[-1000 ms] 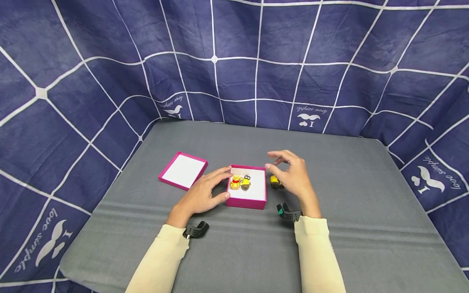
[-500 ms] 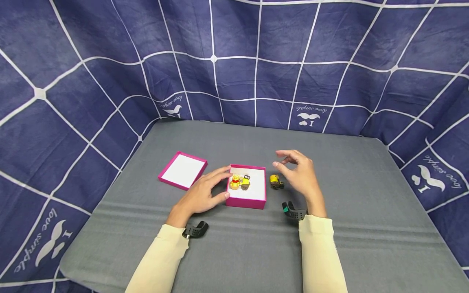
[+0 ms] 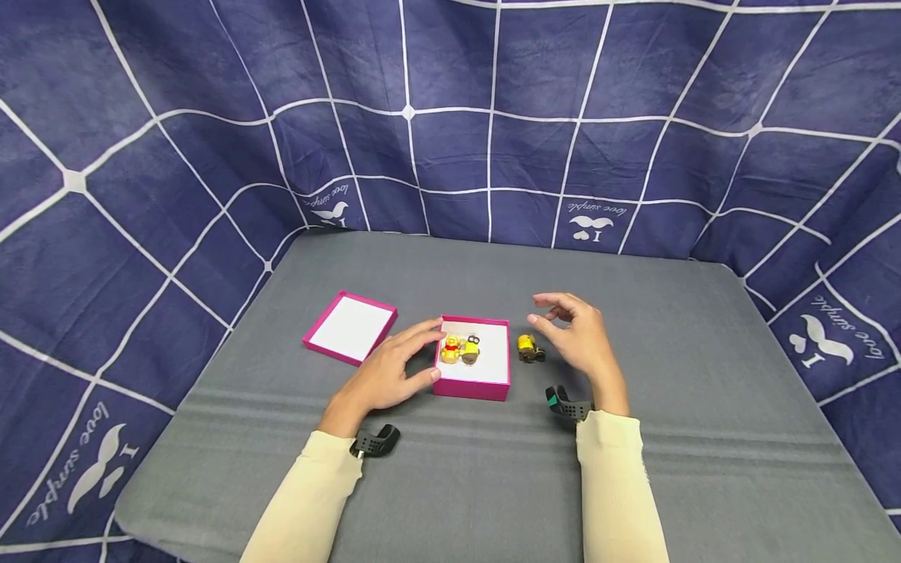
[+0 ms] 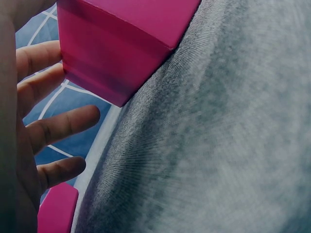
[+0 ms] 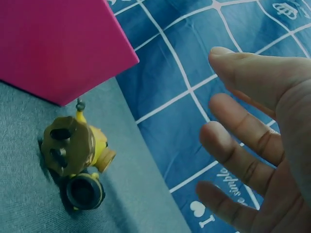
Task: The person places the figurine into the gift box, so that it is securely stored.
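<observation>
So the pink box [image 3: 472,389] is the centre of everything here, sitting lidless on the grey tabletop [image 3: 479,485], with the small yellow-and-brown toy [image 3: 525,348] just off its right side. The right hand [image 3: 576,338] hangs further out on that same side of the box, so the toy ends up between the box's right wall and the grip, a bit lower than the fingertips and not touching them. That grip is apart: thumb clear of the index finger, fingers loosely bent. Going by the right wrist view, a scalloped brown piece with two dark openings and a round dark part show on the toy, but honestly can't tell if it's upright or on its side. Over at the box's left side, the left hand [image 3: 387,375] has its grip spread along the wall, thumb near the front left corner and a couple of fingers touching further back. Inside the box, toward the left, a yellow bear figure [image 3: 450,352] with a red top lies right beside a goggle-eyed figure [image 3: 470,352]. The shallow pink lid [image 3: 350,328], white inside up, is left of the box.
</observation>
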Demonstrator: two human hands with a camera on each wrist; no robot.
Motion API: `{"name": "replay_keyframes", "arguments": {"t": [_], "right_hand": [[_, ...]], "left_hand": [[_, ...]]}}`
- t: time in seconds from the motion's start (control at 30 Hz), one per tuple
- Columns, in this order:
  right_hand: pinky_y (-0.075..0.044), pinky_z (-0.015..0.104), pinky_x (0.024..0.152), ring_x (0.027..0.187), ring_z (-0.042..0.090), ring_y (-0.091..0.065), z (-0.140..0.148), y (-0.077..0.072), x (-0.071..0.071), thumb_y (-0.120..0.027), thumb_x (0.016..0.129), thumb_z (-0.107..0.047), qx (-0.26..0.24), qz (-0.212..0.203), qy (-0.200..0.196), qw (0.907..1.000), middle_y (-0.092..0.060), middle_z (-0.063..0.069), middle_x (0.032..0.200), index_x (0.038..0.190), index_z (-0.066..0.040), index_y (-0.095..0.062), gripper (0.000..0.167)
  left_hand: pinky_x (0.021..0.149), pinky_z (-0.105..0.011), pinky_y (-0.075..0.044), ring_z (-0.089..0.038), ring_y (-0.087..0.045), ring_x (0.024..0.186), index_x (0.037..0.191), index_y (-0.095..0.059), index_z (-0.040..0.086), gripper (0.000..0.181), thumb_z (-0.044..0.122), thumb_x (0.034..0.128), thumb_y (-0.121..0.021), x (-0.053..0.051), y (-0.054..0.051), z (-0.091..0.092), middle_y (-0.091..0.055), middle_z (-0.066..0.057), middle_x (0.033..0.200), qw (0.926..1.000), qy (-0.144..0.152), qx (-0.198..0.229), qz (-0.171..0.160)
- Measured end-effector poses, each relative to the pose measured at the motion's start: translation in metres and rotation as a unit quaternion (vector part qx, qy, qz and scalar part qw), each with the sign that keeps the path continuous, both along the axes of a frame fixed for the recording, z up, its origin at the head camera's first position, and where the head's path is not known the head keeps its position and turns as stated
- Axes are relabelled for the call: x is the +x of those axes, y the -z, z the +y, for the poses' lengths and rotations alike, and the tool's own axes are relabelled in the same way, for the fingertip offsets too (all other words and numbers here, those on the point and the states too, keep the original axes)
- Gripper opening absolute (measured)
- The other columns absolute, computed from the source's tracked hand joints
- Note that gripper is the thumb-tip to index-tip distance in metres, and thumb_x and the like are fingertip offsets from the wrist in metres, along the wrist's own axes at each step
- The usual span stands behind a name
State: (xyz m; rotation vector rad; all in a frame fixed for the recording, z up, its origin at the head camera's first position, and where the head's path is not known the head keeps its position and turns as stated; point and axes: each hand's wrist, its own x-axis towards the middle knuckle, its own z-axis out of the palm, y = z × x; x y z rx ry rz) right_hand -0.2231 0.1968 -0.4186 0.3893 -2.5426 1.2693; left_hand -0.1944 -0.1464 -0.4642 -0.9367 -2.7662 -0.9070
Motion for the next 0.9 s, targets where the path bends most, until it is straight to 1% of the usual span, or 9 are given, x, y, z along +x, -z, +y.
{"name": "replay_keyframes", "arguments": {"t": [0.07,0.17,0.33,0.47,0.63,0.73,0.9], "right_hand": [[-0.053,0.045,0.097,0.092,0.02,-0.065,0.001,0.002,0.0,-0.079,0.088,-0.023,0.007,-0.01,0.001,0.9999,-0.072,0.005,0.114,0.121,-0.014,-0.072,0.036],[-0.054,0.044,0.093,0.093,0.02,-0.065,0.004,0.005,-0.001,-0.079,0.088,-0.023,0.018,-0.028,0.004,0.9995,-0.072,0.006,0.116,0.123,-0.014,-0.071,0.037],[-0.055,0.042,0.086,0.093,0.02,-0.065,0.006,0.01,-0.002,-0.077,0.089,-0.023,0.016,-0.043,0.0,0.9989,-0.072,0.007,0.117,0.124,-0.013,-0.071,0.037],[-0.055,0.035,0.082,0.092,0.018,-0.065,0.01,0.017,-0.002,-0.077,0.089,-0.024,0.012,-0.05,0.002,0.9987,-0.072,0.006,0.117,0.124,-0.013,-0.071,0.037],[-0.05,0.023,0.071,0.088,0.017,-0.064,0.015,0.027,-0.004,-0.078,0.088,-0.024,0.009,-0.057,0.003,0.9983,-0.074,0.006,0.115,0.123,-0.012,-0.071,0.038],[-0.048,0.021,0.067,0.085,0.017,-0.063,0.017,0.032,-0.005,-0.079,0.087,-0.024,0.0,-0.064,-0.001,0.9979,-0.074,0.006,0.114,0.123,-0.012,-0.071,0.039],[-0.046,0.021,0.064,0.084,0.017,-0.061,0.021,0.037,-0.006,-0.078,0.088,-0.027,-0.011,-0.077,-0.006,0.9969,-0.074,0.006,0.116,0.124,-0.012,-0.071,0.04]], "left_hand": [[0.116,-0.056,-0.035,-0.012,-0.037,0.148,0.151,-0.044,0.03,0.064,0.055,0.0937,-0.06,0.0,0.0,0.0,-0.031,0.015,0.163,1.0,0.001,0.0,0.0],[0.116,-0.055,-0.035,-0.012,-0.036,0.148,0.151,-0.044,0.029,0.065,0.056,0.094,-0.059,0.0,0.001,-0.001,-0.03,0.016,0.163,1.0,0.003,0.002,-0.001],[0.117,-0.055,-0.035,-0.012,-0.035,0.148,0.151,-0.043,0.03,0.066,0.058,0.0939,-0.058,0.0,0.003,-0.001,-0.029,0.017,0.163,1.0,0.001,0.002,0.0],[0.116,-0.055,-0.035,-0.012,-0.035,0.148,0.151,-0.044,0.029,0.066,0.057,0.0937,-0.059,0.0,0.003,-0.001,-0.03,0.016,0.162,1.0,0.003,0.004,0.001],[0.117,-0.053,-0.035,-0.011,-0.036,0.148,0.15,-0.045,0.028,0.065,0.056,0.0939,-0.06,0.0,0.003,-0.001,-0.031,0.016,0.162,0.9999,0.007,0.008,0.013],[0.117,-0.053,-0.035,-0.011,-0.036,0.147,0.15,-0.045,0.027,0.065,0.055,0.0939,-0.06,0.0,0.002,-0.001,-0.031,0.016,0.162,0.9998,0.008,0.011,0.014],[0.117,-0.053,-0.035,-0.012,-0.037,0.148,0.151,-0.045,0.027,0.065,0.055,0.094,-0.06,0.0,0.001,0.0,-0.032,0.014,0.162,0.9999,0.01,0.012,0.007]]}}
